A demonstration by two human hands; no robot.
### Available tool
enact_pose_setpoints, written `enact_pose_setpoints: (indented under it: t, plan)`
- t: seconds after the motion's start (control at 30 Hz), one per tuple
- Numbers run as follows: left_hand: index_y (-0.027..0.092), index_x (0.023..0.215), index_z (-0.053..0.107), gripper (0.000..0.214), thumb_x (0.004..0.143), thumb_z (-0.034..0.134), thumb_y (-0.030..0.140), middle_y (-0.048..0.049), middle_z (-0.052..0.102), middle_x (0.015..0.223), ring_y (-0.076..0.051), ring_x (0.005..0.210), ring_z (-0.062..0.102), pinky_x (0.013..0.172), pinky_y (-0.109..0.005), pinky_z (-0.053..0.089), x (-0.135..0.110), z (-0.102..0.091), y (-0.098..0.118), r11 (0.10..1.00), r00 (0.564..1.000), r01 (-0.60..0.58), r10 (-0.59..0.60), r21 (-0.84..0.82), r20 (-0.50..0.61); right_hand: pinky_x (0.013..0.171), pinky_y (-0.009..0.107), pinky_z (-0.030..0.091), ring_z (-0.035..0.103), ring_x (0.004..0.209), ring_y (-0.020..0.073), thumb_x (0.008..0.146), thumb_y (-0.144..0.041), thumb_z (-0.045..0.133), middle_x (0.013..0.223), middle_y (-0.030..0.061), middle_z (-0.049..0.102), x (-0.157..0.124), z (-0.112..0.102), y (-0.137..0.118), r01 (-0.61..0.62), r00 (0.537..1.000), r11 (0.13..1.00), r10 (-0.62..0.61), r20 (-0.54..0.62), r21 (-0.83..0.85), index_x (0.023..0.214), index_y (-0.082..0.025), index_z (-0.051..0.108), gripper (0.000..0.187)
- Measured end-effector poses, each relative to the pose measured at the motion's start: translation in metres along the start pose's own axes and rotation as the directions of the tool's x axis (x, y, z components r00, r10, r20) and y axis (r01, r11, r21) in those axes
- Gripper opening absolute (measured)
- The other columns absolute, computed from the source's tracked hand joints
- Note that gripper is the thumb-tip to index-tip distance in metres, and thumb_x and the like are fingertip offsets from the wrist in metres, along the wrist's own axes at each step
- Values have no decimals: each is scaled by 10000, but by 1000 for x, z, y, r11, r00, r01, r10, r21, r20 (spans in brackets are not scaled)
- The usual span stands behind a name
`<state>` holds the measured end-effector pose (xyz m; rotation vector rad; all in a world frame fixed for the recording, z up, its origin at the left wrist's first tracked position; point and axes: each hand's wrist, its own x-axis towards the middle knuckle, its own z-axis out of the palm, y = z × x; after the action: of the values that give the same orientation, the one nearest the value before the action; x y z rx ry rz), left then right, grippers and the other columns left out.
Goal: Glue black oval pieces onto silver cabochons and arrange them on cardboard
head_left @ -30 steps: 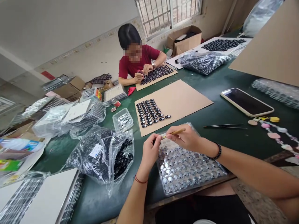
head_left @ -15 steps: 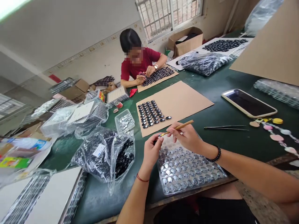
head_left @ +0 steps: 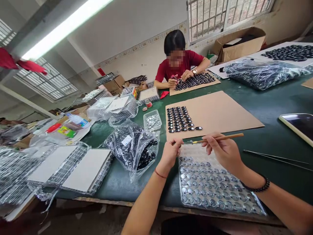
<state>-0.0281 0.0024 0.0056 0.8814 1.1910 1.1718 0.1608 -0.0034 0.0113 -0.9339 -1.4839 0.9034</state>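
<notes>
My right hand (head_left: 223, 150) grips a thin wooden stick (head_left: 231, 136) with a pale yellow tip. Right at that tip is a small shiny silvery piece (head_left: 191, 141). Beside it, my left hand (head_left: 171, 152) is closed with fingers pinched together; whatever they hold is hidden. Below both hands lies a clear plastic tray (head_left: 183, 192), its cups filled with round silvery pieces. Behind them is a cardboard sheet (head_left: 220, 111) with rows of black oval pieces (head_left: 178, 119), each with a light centre.
Left of my hands are an open plastic bag (head_left: 127, 147) of black pieces and a small tub (head_left: 152, 120) of silvery pieces. Tweezers (head_left: 274, 156) and a phone (head_left: 298, 125) lie right. Across the table, a person (head_left: 181, 62) works over another filled sheet.
My view has swung left, so the scene sits further right. The stick's tip and its silvery piece have drawn away from my left hand's fingertips.
</notes>
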Motion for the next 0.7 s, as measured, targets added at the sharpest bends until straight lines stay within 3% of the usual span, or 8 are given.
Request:
enact_pose_setpoints:
  t: [0.1, 0.2, 0.37, 0.57, 0.7]
  plan:
    - [127, 694, 626, 296, 623, 684, 408, 25, 494, 462, -61, 393, 401, 388, -181, 287, -13, 13, -3, 933, 991, -98, 61, 345, 116, 437, 219, 440, 531, 433, 94, 873, -365, 437, 638, 14, 614, 1, 1, 3, 57, 998, 996, -57, -7, -70, 806, -179, 572, 239]
    - [138, 742, 677, 249, 676, 639, 375, -20, 577, 550, -92, 460, 458, 444, -204, 340, -16, 16, -3, 849, 971, -207, 118, 486, 207, 499, 221, 454, 555, 502, 102, 888, -322, 404, 647, 18, 610, 0, 1, 4, 174, 985, 970, -171, 28, -169, 780, -177, 560, 238]
    - [160, 709, 689, 184, 694, 624, 332, -4, 570, 518, -99, 473, 449, 472, -207, 328, -12, 16, -8, 785, 954, -290, 193, 548, 229, 585, 212, 456, 589, 642, 111, 882, -258, 412, 718, 21, 631, -2, 2, 0, 356, 932, 892, -319, 171, -277, 782, -189, 564, 194]
    - [177, 836, 705, 270, 600, 706, 307, -19, 631, 604, -105, 438, 463, 456, -217, 339, -12, 17, -6, 858, 978, -194, 129, 475, 166, 618, 233, 469, 603, 668, 132, 884, -277, 391, 722, 32, 649, -2, 2, 0, 383, 922, 858, -331, 201, -343, 798, -198, 581, 224]
    - [192, 920, 699, 297, 642, 674, 295, -31, 651, 651, -111, 460, 478, 480, -228, 374, -12, 16, -4, 834, 967, -241, 162, 496, 197, 627, 244, 465, 608, 679, 136, 883, -255, 392, 752, 39, 665, -1, 3, 1, 437, 898, 817, -375, 229, -376, 798, -194, 575, 211]
